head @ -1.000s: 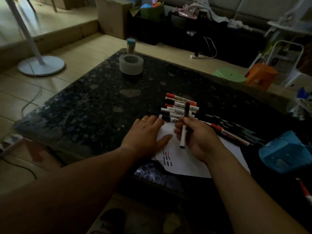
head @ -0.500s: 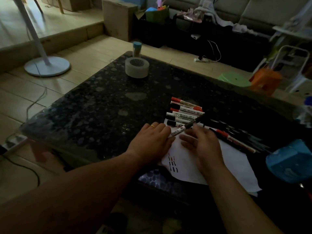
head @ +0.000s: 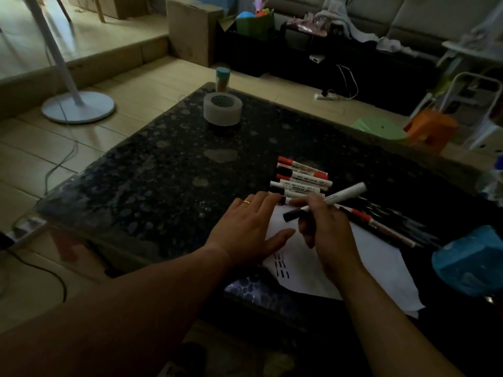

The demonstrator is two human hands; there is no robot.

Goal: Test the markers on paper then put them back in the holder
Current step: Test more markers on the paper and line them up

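Black-capped marker [head: 324, 202] is pinched in my right hand [head: 330, 235] over the paper [head: 381, 265] at the table's [head: 163, 172] near edge, left hand [head: 250, 229] flat and open pinning the sheet, so I reckon next is uncapping and scribbling a test line.

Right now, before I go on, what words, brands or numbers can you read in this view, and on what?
Nothing reads with certainty.
On the row of markers: barrel print, too blurred to read.
On the marker held in the right hand: small print, too small to read.
On the paper: only ink test strokes, no words.
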